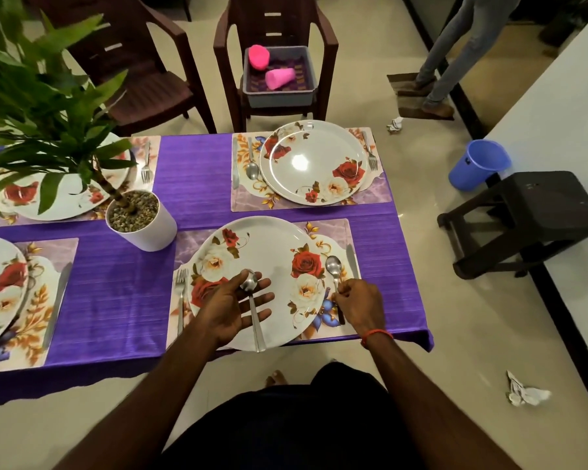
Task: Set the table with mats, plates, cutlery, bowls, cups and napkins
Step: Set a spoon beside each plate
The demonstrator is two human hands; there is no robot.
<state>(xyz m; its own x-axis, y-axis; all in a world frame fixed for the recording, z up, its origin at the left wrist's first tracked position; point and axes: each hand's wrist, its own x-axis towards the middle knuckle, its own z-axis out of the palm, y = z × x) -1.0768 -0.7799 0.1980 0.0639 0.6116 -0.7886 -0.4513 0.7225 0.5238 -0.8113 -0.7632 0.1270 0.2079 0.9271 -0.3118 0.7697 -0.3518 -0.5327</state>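
A floral plate (265, 252) sits on the near place mat (323, 232) on the purple tablecloth. My left hand (230, 308) hovers palm up over that plate, and a spoon (254, 313) lies across its straight fingers. My right hand (357, 307) pinches the handle of a second spoon (333, 266), which lies on the mat at the plate's right edge. A knife (352, 261) lies just right of that spoon. On the plate's left lies a fork (181, 290).
The far setting has a plate (314, 161), spoon, knife and fork. Two more plates lie at left, behind a potted plant (140, 218). A grey bin (279, 76) with pink cups sits on a chair. A blue bucket (477, 164), a dark stool (526, 218) and a person's legs are at right.
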